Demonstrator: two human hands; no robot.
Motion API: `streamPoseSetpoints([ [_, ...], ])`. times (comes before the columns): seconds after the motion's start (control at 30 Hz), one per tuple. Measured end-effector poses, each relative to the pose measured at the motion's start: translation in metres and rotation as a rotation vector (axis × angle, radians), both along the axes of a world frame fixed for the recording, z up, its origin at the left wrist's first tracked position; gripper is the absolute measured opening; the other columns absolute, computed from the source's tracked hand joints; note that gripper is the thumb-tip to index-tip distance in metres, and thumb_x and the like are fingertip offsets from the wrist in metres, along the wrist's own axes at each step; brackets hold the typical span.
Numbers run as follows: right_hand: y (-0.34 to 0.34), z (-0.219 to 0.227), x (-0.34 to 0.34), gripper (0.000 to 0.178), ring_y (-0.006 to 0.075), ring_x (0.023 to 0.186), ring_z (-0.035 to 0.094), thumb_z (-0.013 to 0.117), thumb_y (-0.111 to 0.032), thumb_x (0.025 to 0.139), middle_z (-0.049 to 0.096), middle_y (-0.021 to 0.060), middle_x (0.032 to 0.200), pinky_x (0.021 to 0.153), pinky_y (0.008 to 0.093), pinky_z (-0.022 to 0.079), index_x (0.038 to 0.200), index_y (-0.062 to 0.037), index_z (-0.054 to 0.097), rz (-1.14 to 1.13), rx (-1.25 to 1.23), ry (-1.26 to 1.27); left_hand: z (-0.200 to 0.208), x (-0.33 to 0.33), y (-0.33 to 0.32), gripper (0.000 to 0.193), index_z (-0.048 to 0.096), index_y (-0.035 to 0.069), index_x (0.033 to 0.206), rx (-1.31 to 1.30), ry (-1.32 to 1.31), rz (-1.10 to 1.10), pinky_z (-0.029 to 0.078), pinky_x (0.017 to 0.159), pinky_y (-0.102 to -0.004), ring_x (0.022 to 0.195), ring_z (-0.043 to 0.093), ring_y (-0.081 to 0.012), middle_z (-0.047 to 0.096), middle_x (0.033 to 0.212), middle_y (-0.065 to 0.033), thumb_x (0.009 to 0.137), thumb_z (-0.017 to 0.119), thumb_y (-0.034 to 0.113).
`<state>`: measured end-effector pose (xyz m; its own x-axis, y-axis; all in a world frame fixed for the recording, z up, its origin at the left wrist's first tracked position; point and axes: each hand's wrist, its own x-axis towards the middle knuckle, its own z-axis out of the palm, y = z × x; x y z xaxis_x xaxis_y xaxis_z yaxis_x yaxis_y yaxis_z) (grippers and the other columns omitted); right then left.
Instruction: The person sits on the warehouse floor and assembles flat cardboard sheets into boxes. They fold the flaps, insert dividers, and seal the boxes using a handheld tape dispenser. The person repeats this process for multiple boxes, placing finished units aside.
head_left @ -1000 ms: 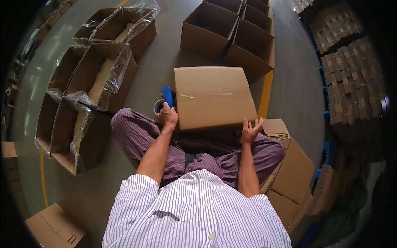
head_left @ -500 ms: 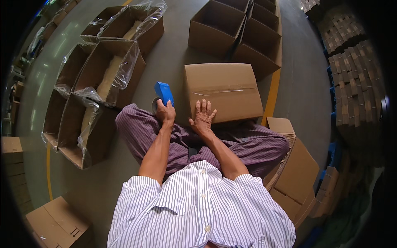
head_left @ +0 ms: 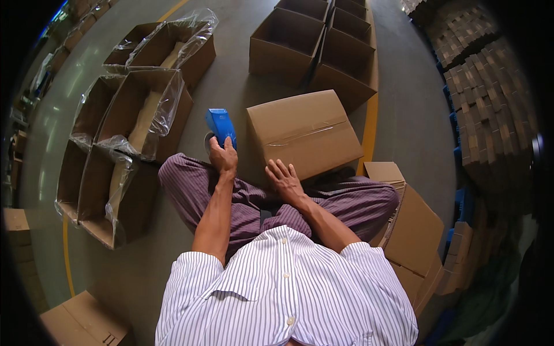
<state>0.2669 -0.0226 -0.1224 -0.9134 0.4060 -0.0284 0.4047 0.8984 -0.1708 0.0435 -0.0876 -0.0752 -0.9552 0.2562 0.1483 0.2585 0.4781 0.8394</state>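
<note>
The person's left hand [head_left: 223,155] is closed round a blue plastic tape dispenser [head_left: 218,122]. Right hand [head_left: 285,180] holds nothing; fingers extended, slightly spread, at the near left corner of a closed, brown cardboard box [head_left: 311,115]. Clear tape strip [head_left: 309,133] crosses the box top. Box sits askew ahead of the crossed legs in purple striped trousers [head_left: 363,199], right corner just beside the yellow line [head_left: 371,124] on the grey floor [head_left: 228,75]. Flattened brown cardboard [head_left: 411,225] by the right knee. Farther out: plastic-lined open cartons [head_left: 178,124] left, unlined open cartons [head_left: 285,57] beyond.
</note>
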Motion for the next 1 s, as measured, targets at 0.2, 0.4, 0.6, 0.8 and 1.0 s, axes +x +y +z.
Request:
streamPoseSetpoints([
  [0.2,0.037,0.024,0.064,0.076,0.0299,0.146,0.024,0.067,-0.023,0.078,0.028,0.007,0.158,0.114,0.0611,0.019,0.147,-0.0157,0.038,-0.027,-0.023,-0.176,-0.008,0.004,-0.002,0.046,0.055,-0.004,0.12,-0.018,-0.011,-0.042,0.05,0.089,-0.0486,0.099,0.063,-0.0455,0.065,0.11,-0.0279,0.088,0.069,0.026],
  [0.4,-0.012,0.014,0.006,0.099,0.0407,0.147,0.007,0.066,-0.065,0.076,0.017,0.019,0.158,0.112,0.0681,0.011,0.149,-0.0091,0.031,-0.374,-0.095,-0.039,-0.004,0.013,0.009,0.046,0.055,-0.004,0.12,-0.004,-0.026,-0.055,0.049,0.091,-0.047,0.103,0.062,-0.0451,0.064,0.112,-0.0286,0.089,0.069,0.026],
  [0.6,-0.014,-0.007,-0.026,0.092,0.0395,0.148,0.007,0.073,-0.042,0.079,0.013,0.015,0.16,0.114,0.0661,0.008,0.151,-0.0109,0.026,-0.362,-0.025,-0.017,0.002,0.015,0.013,0.046,0.054,-0.005,0.121,0.032,0.007,-0.085,0.049,0.091,-0.0474,0.101,0.062,-0.0453,0.063,0.112,-0.0291,0.089,0.068,0.026],
  [0.8,0.022,-0.001,0.054,0.074,0.0275,0.149,0.017,0.061,-0.024,0.083,0.021,0.004,0.161,0.117,0.0561,0.015,0.15,-0.014,0.032,-0.13,0.007,-0.087,-0.004,0.006,0.012,0.048,0.054,-0.006,0.122,0.037,-0.003,-0.154,0.05,0.09,-0.0469,0.101,0.063,-0.0446,0.063,0.112,-0.0294,0.09,0.068,0.026],
  [1.0,0.058,0.006,0.152,0.055,0.0227,0.146,0.026,0.042,-0.013,0.092,0.028,0.0023,0.159,0.116,0.0447,0.024,0.147,-0.0137,0.036,-0.014,0.168,-0.148,0.008,0.022,0.022,0.043,0.055,-0.006,0.12,0.055,-0.014,-0.301,0.05,0.09,-0.0436,0.1,0.064,-0.0399,0.065,0.111,-0.0264,0.091,0.066,0.024],
])
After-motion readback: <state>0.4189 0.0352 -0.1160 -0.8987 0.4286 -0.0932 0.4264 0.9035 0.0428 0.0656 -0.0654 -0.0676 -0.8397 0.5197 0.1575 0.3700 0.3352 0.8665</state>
